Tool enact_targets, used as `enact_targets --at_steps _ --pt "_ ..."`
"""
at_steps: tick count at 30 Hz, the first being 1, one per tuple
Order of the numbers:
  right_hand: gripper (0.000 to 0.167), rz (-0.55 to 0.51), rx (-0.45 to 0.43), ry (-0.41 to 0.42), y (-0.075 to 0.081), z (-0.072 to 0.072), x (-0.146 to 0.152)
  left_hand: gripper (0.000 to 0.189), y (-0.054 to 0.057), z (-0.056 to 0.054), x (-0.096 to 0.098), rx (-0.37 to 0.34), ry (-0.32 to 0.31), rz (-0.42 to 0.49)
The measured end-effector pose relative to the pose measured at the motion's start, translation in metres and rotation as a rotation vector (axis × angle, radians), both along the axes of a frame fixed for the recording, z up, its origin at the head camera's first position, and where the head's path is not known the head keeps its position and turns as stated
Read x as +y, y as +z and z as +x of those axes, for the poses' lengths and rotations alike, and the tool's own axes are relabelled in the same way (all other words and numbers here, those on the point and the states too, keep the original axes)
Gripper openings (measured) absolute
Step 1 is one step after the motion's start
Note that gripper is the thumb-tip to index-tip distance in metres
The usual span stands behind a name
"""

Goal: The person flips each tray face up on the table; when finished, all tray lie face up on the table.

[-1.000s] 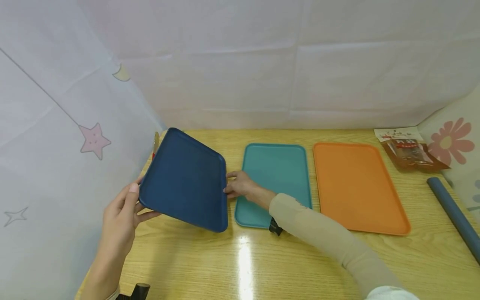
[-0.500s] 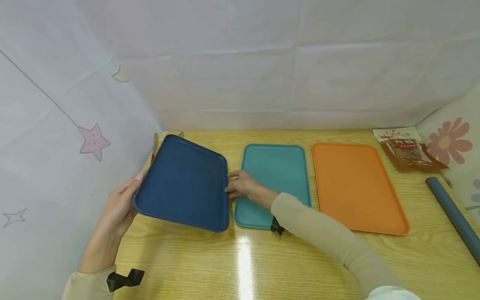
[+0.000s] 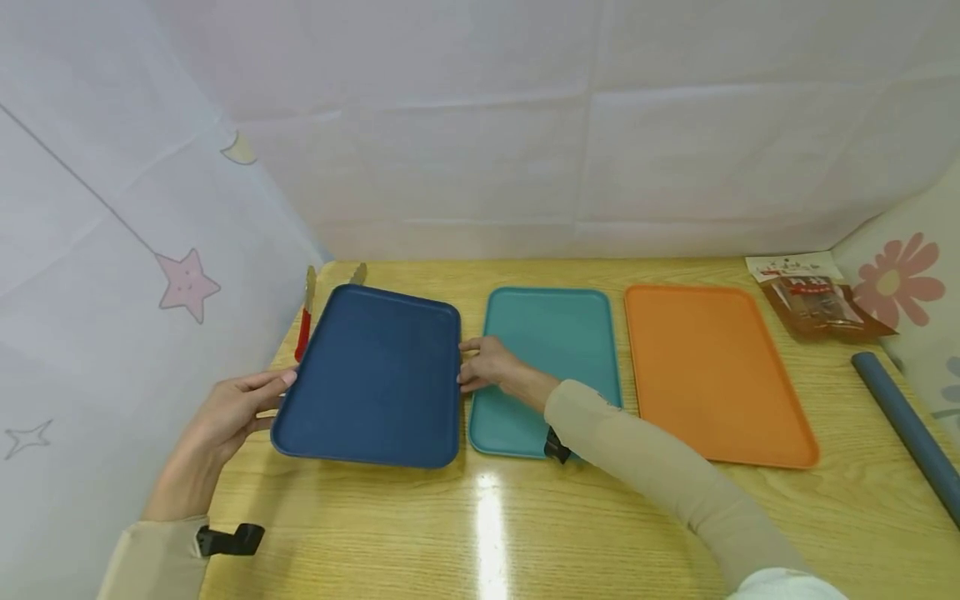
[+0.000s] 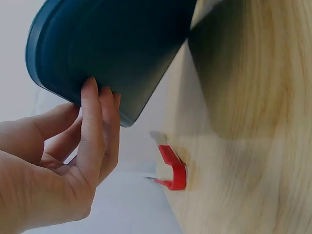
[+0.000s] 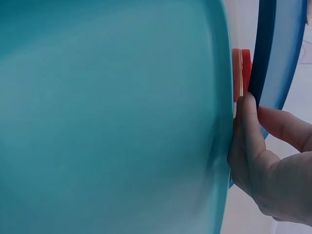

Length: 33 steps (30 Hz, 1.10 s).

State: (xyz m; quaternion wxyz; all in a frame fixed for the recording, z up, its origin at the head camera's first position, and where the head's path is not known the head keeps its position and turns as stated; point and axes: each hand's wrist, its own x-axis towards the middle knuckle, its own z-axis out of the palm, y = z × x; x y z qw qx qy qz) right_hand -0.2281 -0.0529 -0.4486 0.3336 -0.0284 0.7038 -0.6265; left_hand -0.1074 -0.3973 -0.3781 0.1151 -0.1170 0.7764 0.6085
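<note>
A dark blue tray (image 3: 375, 379) is tilted in the head view, its left side raised off the table. My left hand (image 3: 232, 412) pinches its left rim, thumb at the edge and fingers against the underside (image 4: 131, 58). At the opposite rim, my right hand (image 3: 491, 367) holds the tray between thumb and fingers, seen close in the right wrist view. That hand is at the left edge of a teal tray (image 3: 551, 333). Behind and partly beneath the blue tray are tongs with red handles (image 3: 303, 335), mostly hidden; the left wrist view shows their red end (image 4: 178, 173).
An orange tray (image 3: 720, 375) lies flat to the right of the teal one. In the back right corner sits a brown food packet (image 3: 817, 304). A dark grey-blue roll (image 3: 907, 425) runs along the right side. Cloth walls (image 3: 465, 125) enclose the wooden table (image 3: 390, 525).
The blue tray's raised left side has come down, uncovering more of the tongs. My left hand has lowered with it and shifted left; my right hand has barely moved.
</note>
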Motion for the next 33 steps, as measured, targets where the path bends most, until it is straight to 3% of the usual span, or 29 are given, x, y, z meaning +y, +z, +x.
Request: enact_targets --at_steps 4,7,19,33 --pt "0.067 0.007 0.002 -0.009 -0.001 -0.003 0.001 0.061 -0.006 -0.005 -0.003 -0.020 -0.051 -0.114" --pt "0.066 0.006 0.000 -0.018 -0.002 -0.004 0.001 0.066 -0.011 -0.009 -0.004 -0.032 -0.065 -0.150" --pt "0.068 -0.013 -0.019 -0.069 -0.006 -0.010 0.000 0.060 -0.029 -0.026 -0.005 -0.099 -0.080 -0.233" --pt "0.069 -0.035 -0.001 -0.058 -0.003 -0.013 -0.001 0.052 -0.042 -0.033 -0.004 -0.125 -0.055 -0.265"
